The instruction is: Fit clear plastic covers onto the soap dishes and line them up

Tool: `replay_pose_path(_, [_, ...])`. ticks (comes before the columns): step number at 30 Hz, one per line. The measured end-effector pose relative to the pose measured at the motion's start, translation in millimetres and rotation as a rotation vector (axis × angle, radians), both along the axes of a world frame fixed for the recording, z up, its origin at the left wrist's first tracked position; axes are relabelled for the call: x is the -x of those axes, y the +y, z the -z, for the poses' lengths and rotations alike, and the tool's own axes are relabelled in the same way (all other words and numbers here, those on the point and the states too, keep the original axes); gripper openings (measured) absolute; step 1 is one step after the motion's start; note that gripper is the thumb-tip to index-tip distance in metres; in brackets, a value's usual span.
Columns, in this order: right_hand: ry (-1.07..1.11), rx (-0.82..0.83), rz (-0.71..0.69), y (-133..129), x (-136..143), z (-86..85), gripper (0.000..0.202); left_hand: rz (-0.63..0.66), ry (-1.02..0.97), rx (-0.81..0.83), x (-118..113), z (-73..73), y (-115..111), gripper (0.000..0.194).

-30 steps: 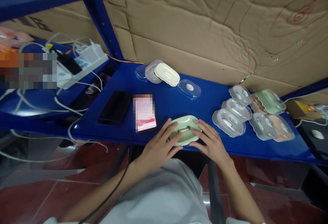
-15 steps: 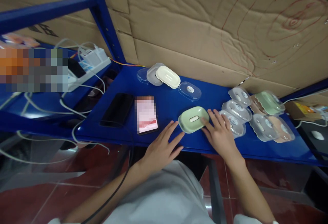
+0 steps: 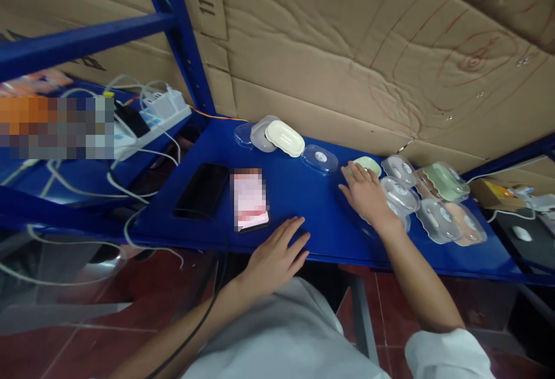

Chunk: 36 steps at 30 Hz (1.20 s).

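Note:
My right hand (image 3: 364,194) is over the near side of a light green oval soap dish (image 3: 370,165) at the back right of the blue table. Its fingers are stretched and apart and seem to touch the dish, whose near part they hide. My left hand (image 3: 280,251) lies flat at the table's front edge, fingers spread, holding nothing. A clear oval lid (image 3: 319,159) with a round label lies left of the right hand. Further left, a cream soap dish (image 3: 285,138) leans on a greyish dish (image 3: 262,135) and another clear lid (image 3: 244,135).
Several lidded soap dishes (image 3: 437,220) in grey, green and pinkish tones stand at the right. Two phones lie at the left, one dark (image 3: 202,190), one lit (image 3: 250,199). Cardboard (image 3: 303,66) walls the back. A power strip (image 3: 167,114) with white cables sits far left.
The green soap dish has moved back and to the right with my right hand, up beside the lidded dishes. My left hand has stayed nearly still. The camera view has shifted slightly.

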State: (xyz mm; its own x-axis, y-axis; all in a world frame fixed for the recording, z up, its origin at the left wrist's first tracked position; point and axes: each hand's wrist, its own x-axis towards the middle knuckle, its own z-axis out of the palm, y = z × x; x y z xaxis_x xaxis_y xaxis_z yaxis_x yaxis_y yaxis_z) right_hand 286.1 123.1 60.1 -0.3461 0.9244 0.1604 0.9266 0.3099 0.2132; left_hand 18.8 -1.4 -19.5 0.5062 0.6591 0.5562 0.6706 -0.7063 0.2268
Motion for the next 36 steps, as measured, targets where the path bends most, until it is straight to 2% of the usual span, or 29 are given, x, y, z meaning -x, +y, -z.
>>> replay_pose_path(2, [0.073,0.043,-0.086,22.2,21.9,-6.6,0.053,-0.006,-0.015,0.005,-1.1,1.3,0.0,0.032])
replay_pose_path(4, [0.160,0.083,-0.179,45.5,56.4,-8.2,0.058,-0.011,-0.021,0.007,-2.3,2.8,0.2,0.031])
replay_pose_path(7, [0.231,0.096,-0.193,80.8,109.4,-4.5,0.063,-0.008,-0.023,0.013,-3.0,4.2,0.5,0.031])
replay_pose_path(9, [0.233,0.108,-0.164,96.8,131.8,-2.0,0.049,-0.009,-0.032,0.020,-2.4,4.1,0.4,0.031])
replay_pose_path(11, [0.227,0.119,-0.156,98.6,138.7,-0.7,0.034,-0.012,-0.047,0.028,-1.0,3.1,0.1,0.031])
replay_pose_path(13, [0.226,0.105,-0.162,82.3,131.1,0.3,0.033,-0.010,-0.074,0.031,0.7,1.1,-0.5,0.032])
replay_pose_path(16, [0.223,0.087,-0.208,31.8,101.5,3.2,0.030,-0.004,-0.136,0.028,2.7,-2.5,-1.2,0.038])
replay_pose_path(19, [0.306,0.116,-0.390,-19.0,65.1,5.6,0.025,-0.018,-0.154,0.037,2.1,-6.1,-0.9,0.045])
replay_pose_path(21, [0.391,0.117,-0.458,-34.3,44.9,5.9,0.024,-0.032,-0.113,0.047,0.0,-8.0,0.0,0.048])
replay_pose_path(23, [0.431,0.064,-0.403,-29.5,31.2,7.0,0.030,-0.041,-0.045,0.057,-2.5,-9.3,1.1,0.048])
replay_pose_path(25, [0.406,-0.016,-0.292,-9.4,24.8,11.3,0.038,-0.035,0.013,0.061,-4.3,-9.8,1.8,0.043])
replay_pose_path(30, [0.251,-0.114,0.002,43.4,30.6,32.9,0.050,0.006,0.046,0.039,-4.2,-8.5,2.5,0.035])
replay_pose_path(33, [0.241,-0.070,0.103,47.0,34.1,38.1,0.046,0.037,0.023,-0.010,-3.5,-6.9,3.3,0.035])
replay_pose_path(36, [0.339,0.056,0.093,28.8,26.9,28.5,0.045,0.057,-0.023,-0.023,-3.4,-5.8,3.6,0.024])
